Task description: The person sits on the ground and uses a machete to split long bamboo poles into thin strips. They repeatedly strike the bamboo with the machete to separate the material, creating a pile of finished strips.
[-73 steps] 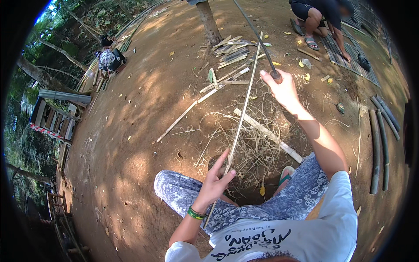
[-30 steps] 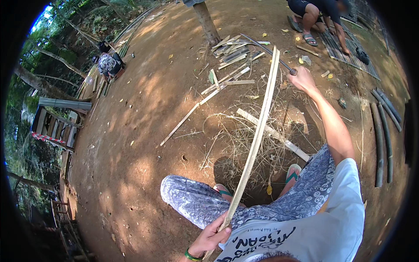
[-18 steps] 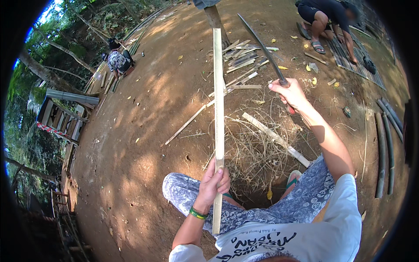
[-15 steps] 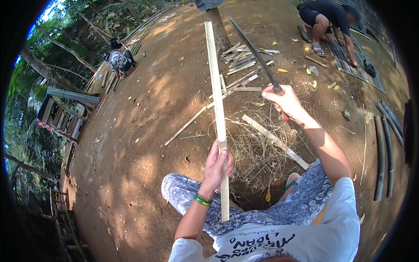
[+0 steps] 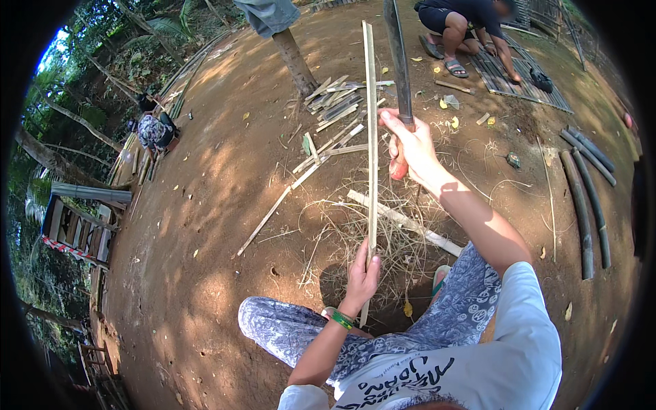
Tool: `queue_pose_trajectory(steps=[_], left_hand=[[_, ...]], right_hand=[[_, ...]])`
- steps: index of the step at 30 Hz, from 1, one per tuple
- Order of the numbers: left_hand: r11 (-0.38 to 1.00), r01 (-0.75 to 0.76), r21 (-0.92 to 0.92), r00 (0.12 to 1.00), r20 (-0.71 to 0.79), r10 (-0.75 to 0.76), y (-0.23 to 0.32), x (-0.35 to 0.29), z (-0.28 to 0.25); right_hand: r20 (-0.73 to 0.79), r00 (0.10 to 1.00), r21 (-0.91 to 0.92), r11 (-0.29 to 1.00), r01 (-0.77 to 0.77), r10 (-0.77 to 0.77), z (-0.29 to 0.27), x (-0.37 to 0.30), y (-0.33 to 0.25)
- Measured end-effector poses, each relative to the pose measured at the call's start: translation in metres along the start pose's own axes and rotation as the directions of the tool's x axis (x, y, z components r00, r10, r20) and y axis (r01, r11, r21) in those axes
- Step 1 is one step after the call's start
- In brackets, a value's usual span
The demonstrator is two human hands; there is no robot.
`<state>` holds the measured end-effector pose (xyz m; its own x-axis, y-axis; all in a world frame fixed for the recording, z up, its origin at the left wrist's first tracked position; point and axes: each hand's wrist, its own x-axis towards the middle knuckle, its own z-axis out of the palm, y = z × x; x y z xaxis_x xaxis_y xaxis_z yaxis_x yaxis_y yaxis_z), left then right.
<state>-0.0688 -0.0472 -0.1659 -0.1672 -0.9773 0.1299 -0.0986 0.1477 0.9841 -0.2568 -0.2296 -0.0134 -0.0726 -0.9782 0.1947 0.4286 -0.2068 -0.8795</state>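
Note:
My left hand (image 5: 361, 275) is closed around the lower part of a long pale bamboo strip (image 5: 371, 137), which stands nearly upright in front of me with a narrow side toward me. My right hand (image 5: 412, 145) grips the reddish handle of a machete (image 5: 397, 58). Its dark blade points up and away, just right of the strip's upper half; whether the two touch I cannot tell. Below lies a heap of thin bamboo shavings (image 5: 389, 256) between my legs, with another bamboo slat (image 5: 406, 222) lying across it.
A pile of split bamboo pieces (image 5: 335, 102) lies beside a thin tree trunk (image 5: 295, 65). Dark bamboo poles (image 5: 581, 215) rest at the right. One person (image 5: 465, 31) bends over a slatted bamboo panel (image 5: 523, 75); another person (image 5: 156, 130) crouches at far left. A wooden shelter (image 5: 82, 222) stands left.
The bamboo strip has turned in my left hand to show its narrow side. My right hand has brought the machete closer to the strip, its blade now more upright. The view has shifted slightly.

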Motion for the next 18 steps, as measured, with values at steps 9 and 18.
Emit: queue_pose_trajectory(steps=[9,18], left_hand=[[0.982,0.012,0.190,1.000,0.006,-0.014,-0.020,-0.017,0.002],[0.973,-0.115,0.198,0.958,-0.238,0.161,-0.031,-0.017,0.006]], right_hand=[[-0.090,0.996,0.067,0.998,-0.001,0.007,-0.024,0.017,-0.019],[-0.187,0.958,-0.298,0.942,0.155,-0.217,-0.031,0.025,-0.003]])
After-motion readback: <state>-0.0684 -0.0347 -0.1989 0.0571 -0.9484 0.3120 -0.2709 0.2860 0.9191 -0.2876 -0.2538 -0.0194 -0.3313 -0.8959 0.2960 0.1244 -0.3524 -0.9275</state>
